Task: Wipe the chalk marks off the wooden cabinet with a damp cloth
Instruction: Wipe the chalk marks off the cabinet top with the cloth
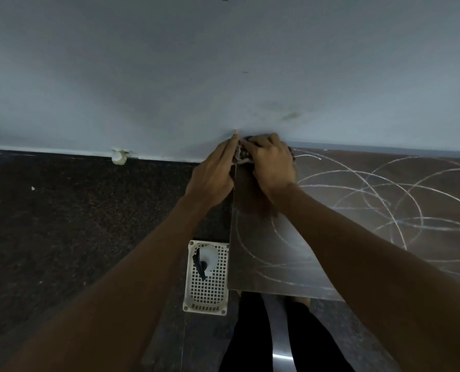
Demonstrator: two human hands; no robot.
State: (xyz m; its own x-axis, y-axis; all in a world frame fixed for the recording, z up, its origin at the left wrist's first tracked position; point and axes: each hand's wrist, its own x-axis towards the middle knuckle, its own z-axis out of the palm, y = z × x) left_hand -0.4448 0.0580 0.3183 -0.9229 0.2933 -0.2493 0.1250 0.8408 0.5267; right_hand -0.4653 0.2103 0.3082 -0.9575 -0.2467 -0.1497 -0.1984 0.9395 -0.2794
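Bunching the cloth (241,154) at the cabinet's (331,210) far corner, both hands' fingers (261,142) clamp it.

Cloth (241,154) mostly hidden under right hand (271,163) — cabinet (384,237) cut off rightward.

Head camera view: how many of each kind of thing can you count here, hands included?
Hands: 2, left hand and right hand
Cloth: 1
Wooden cabinet, chalk-marked: 1
White basket on the floor: 1
Total: 5
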